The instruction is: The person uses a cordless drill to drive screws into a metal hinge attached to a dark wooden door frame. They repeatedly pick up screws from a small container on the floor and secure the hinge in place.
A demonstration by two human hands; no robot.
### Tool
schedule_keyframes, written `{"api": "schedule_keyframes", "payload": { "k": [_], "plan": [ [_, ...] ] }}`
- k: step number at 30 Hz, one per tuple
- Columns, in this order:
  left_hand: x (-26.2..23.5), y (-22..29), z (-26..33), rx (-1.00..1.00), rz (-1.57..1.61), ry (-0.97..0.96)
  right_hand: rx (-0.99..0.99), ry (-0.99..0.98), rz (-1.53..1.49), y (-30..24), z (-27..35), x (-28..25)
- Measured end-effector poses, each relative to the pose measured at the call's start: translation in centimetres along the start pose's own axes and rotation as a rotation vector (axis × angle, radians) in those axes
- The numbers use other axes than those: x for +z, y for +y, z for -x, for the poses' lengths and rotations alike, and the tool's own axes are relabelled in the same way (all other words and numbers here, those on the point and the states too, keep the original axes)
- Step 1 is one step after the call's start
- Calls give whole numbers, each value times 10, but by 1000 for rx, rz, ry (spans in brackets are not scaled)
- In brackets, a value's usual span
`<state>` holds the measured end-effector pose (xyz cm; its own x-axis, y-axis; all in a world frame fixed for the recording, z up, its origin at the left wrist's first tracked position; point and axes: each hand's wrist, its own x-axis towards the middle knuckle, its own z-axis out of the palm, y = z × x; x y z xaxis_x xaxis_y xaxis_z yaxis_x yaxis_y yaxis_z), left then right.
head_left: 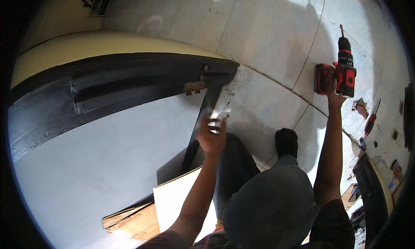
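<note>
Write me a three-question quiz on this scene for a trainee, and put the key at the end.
1. Which hand holds the red and black drill?
2. True or false: the red-handled screwdriver is lying across the person's lap.
3. Choose one. The drill's bit points:
A) back toward the person's body
B) away from the person's body
C) toward the left hand

Key:
1. The right hand.
2. False: the red-handled screwdriver lies on the floor, on the person's right.
3. B.
</note>
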<state>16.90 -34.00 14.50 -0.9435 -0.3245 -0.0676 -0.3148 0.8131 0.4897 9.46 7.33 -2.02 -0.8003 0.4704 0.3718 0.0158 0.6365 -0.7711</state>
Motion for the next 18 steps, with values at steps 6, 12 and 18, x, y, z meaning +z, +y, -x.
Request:
{"api": "schedule_keyframes", "payload": {
  "k": [6, 12, 18],
  "plan": [
    [13, -29, 63, 293, -173, -426, -281, 40, 280, 16, 10, 3],
    [30, -37, 56, 234, -129, -493, -383, 78, 302, 12, 2, 6],
    [30, -36, 61, 222, -153, -542, -359, 103, 267, 5, 3, 4]
  ]
}}
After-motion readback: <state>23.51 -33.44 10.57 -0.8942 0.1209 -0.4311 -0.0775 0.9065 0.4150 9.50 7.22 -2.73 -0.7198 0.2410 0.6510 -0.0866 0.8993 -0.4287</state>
